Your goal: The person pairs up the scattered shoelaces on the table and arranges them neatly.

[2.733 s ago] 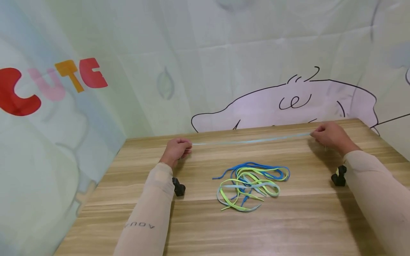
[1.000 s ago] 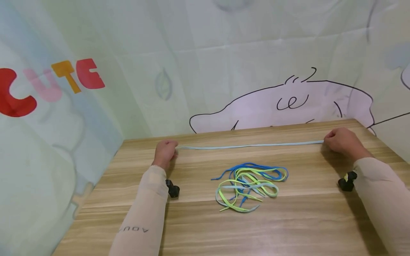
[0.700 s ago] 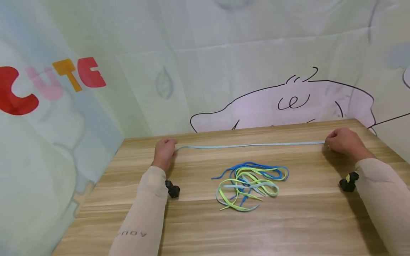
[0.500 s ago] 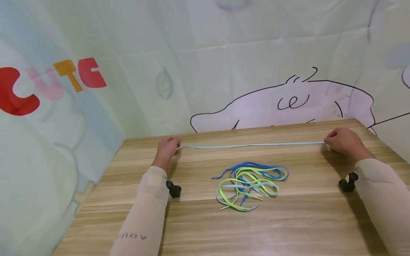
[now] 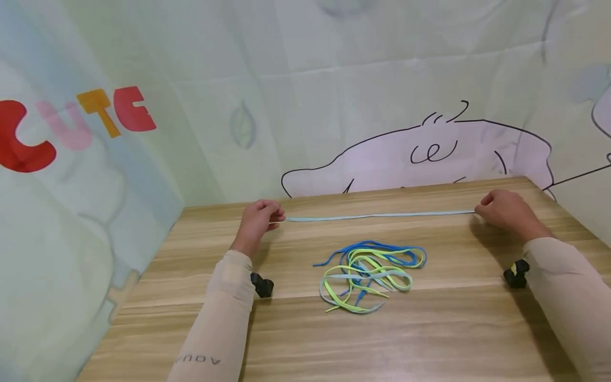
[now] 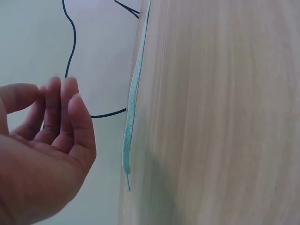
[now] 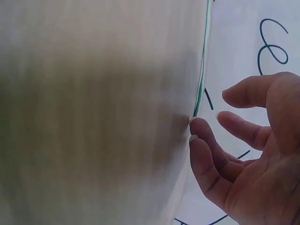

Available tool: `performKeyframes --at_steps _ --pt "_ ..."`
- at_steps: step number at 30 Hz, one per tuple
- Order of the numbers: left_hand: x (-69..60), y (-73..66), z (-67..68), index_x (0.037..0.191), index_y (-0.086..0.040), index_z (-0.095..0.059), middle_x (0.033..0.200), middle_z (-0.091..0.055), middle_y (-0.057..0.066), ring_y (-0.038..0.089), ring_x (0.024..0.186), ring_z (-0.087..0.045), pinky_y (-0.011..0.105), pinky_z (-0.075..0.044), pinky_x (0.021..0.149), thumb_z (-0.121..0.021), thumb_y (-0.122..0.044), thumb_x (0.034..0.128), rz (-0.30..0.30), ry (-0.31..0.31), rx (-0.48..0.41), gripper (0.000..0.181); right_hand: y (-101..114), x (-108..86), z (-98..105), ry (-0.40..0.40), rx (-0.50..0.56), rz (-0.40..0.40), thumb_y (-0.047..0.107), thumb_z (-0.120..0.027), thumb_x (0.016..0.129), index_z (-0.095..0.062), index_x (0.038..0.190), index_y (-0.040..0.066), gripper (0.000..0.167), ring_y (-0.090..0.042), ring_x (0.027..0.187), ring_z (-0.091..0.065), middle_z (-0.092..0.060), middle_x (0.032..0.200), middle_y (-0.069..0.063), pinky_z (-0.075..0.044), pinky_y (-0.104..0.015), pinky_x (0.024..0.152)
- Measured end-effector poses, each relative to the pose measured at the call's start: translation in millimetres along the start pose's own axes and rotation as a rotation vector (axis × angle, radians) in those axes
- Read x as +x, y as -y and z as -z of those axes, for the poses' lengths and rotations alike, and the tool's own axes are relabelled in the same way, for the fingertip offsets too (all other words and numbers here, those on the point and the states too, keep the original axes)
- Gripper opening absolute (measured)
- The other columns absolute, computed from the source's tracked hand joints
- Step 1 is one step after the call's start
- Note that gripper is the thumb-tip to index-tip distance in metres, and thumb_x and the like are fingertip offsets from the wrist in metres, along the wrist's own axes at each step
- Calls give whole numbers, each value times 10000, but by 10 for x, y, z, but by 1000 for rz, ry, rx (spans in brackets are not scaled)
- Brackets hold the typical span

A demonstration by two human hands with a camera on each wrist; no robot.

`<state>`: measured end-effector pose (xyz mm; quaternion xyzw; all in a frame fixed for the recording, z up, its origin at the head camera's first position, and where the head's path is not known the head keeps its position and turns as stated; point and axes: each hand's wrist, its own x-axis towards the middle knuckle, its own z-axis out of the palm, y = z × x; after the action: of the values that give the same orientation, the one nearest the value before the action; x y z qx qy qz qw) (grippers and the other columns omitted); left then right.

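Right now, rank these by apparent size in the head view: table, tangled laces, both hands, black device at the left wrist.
1. Table
2. Tangled laces, by overall spread
3. Left hand and right hand, too alike to rank apart
4. Black device

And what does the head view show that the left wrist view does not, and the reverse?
Only the head view: the tangled blue, yellow-green and pale blue laces, the right hand and the colourful printed "CUTE" letters.

Only the left wrist view: the left hand from its palm side, clearly apart in the picture from the flat pale blue-green lace.

Both: left hand, that lace, the brown wood-grain table and the pale printed cloth.
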<state>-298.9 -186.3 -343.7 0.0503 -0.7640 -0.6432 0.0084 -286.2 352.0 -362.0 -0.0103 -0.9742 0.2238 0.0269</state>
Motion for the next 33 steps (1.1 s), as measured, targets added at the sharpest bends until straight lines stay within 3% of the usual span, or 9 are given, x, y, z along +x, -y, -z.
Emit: performKeyframes --at_steps 4,12,21,25,33 --pt "-3 -20 -38 1225 54 -588 981 -681 74 122 821 -682 285 -556 780 -544 -179 1038 6 51 29 302 82 -1 4 39 2 -3 230 -535 946 -570 1104 -143 407 -380 859 -537 -588 1028 -296 -452 -451 713" --pt "-60 -33 -131 1235 70 -587 981 -678 87 170 861 -680 321 -543 811 -550 -203 1045 10 160 95 335 282 -13 -29 46 -19 34 240 -524 947 -589 1105 -136 413 -389 874 -544 -594 1074 -309 -456 -523 761" --pt "-117 59 -339 1216 63 -608 970 -696 87 141 826 -697 353 -557 837 -551 -185 1041 27 221 67 309 562 -71 -161 81 -22 87 262 -535 940 -618 1099 -84 390 -388 916 -559 -611 1108 -294 -466 -544 778" --pt "-166 82 -405 1170 28 -633 987 -701 112 172 856 -702 374 -555 847 -563 -183 1034 2 257 95 261 674 -97 -240 88 -28 122 265 -543 939 -629 1088 -66 373 -369 902 -570 -631 1075 -265 -474 -530 768" --pt "-236 -12 -545 1181 36 -631 956 -692 89 192 878 -686 363 -545 827 -586 -231 1024 -42 337 201 313 919 -198 -328 89 -52 166 280 -537 944 -635 1099 -49 376 -361 922 -599 -656 1082 -241 -490 -525 774"
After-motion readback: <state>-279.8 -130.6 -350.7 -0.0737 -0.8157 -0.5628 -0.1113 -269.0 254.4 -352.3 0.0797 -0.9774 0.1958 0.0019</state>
